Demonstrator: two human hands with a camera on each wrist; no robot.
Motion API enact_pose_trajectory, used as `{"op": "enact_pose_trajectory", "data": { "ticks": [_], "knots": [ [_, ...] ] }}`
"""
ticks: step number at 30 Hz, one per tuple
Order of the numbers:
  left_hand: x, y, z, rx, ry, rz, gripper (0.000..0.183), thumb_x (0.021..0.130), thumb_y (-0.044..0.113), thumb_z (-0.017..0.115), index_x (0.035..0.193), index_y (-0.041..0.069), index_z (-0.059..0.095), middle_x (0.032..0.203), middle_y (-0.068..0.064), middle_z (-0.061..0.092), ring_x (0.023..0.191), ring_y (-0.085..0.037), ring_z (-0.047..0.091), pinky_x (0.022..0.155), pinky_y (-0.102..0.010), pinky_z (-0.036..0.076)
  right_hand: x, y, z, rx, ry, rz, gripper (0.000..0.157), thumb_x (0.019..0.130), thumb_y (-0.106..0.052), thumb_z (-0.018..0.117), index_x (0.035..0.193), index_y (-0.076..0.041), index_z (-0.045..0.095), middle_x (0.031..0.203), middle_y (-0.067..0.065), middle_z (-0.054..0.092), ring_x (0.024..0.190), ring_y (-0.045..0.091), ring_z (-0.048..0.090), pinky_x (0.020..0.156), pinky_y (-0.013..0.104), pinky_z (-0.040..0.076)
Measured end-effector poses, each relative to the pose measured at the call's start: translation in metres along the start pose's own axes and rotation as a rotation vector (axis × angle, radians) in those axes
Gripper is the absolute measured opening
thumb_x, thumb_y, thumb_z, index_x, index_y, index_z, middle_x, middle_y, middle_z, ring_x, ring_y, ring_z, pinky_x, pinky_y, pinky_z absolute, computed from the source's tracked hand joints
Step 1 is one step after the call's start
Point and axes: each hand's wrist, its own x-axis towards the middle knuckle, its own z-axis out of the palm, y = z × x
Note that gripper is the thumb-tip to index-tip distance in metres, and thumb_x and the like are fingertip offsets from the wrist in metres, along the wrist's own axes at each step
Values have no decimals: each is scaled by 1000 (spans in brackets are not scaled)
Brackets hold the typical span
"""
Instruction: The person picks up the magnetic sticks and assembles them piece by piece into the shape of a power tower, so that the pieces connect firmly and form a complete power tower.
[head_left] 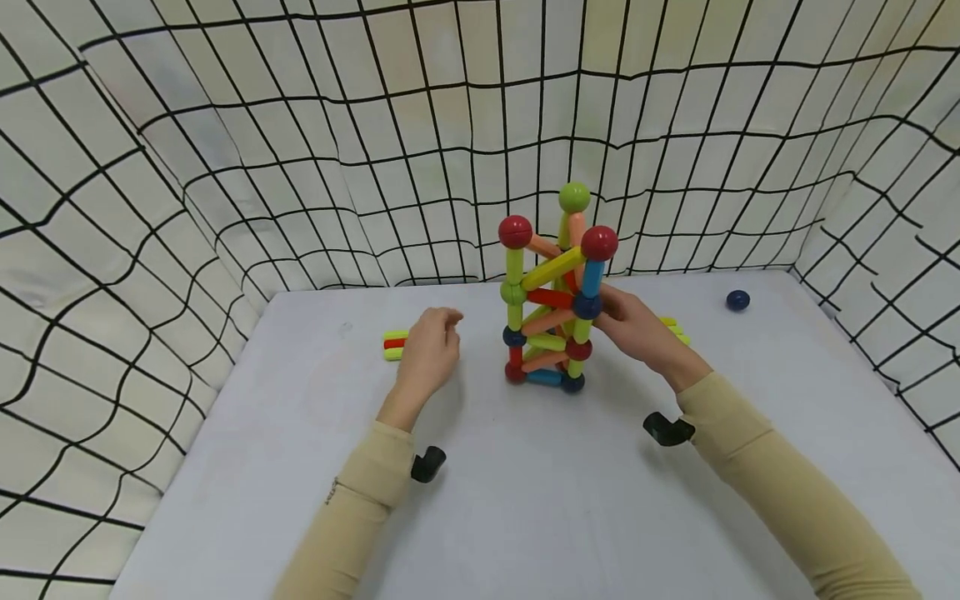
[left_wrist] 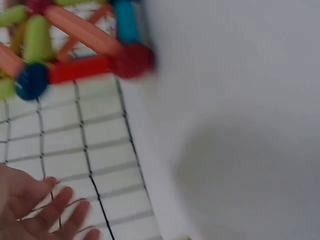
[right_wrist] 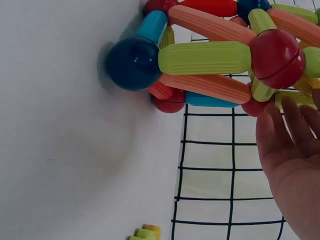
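A tall tower of coloured magnetic sticks and balls [head_left: 551, 271] stands upright on the white table, with red and green balls on top. My right hand [head_left: 633, 329] is at its right side, its fingertips by a dark blue ball [head_left: 587, 305] partway up. In the right wrist view the fingers [right_wrist: 298, 122] reach up beside a red ball [right_wrist: 278, 58], fairly straight; part of them is cut off by the frame edge. My left hand [head_left: 432, 350] hovers left of the tower with nothing in it, fingers loosely bent and apart [left_wrist: 47, 212].
Red and green sticks [head_left: 394, 345] lie behind the left hand. Yellow-green sticks [head_left: 675, 329] lie beyond the right hand, and a loose dark blue ball [head_left: 738, 300] rests at the back right. Black netting [head_left: 420, 150] over white cloth encloses the table's back and sides.
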Motion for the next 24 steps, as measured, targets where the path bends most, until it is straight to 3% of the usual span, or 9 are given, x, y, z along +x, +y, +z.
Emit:
{"op": "enact_pose_trajectory", "data": {
  "ticks": [3,7,10,16,24],
  "knots": [
    [-7,-24,-4,271,-74,-88,24,94,-3,52,115,-4,64,114,-22,61,103,-38,59,80,-47,53,-1,0,1,11,0,13,42,104,-15,47,144,-6,44,137,16,53,128,35,49,108,53,37],
    [-12,-52,-9,426,-177,-155,22,95,-3,49,112,-7,63,112,-26,59,101,-44,58,76,-54,52,-2,1,2,22,17,48,43,103,-15,49,145,-7,44,136,15,54,124,33,52,106,51,39],
    [-12,-64,-10,461,-191,-164,19,95,-5,46,105,-10,61,104,-28,59,93,-46,59,73,-55,52,-3,3,4,39,29,68,44,102,-17,51,145,-8,44,135,15,55,120,32,54,106,51,40],
    [-6,-69,-14,490,-107,-147,17,94,-7,48,106,-9,60,105,-28,55,92,-45,54,70,-53,49,-7,3,6,77,34,87,44,102,-15,51,144,-8,44,133,16,55,118,32,56,104,51,41],
    [0,-74,-17,474,-222,-197,18,94,-4,52,109,-9,61,106,-28,57,93,-44,57,74,-53,51,-11,2,9,114,31,113,44,100,-17,55,142,-10,46,134,13,55,119,31,55,104,51,42]
  ]
}}
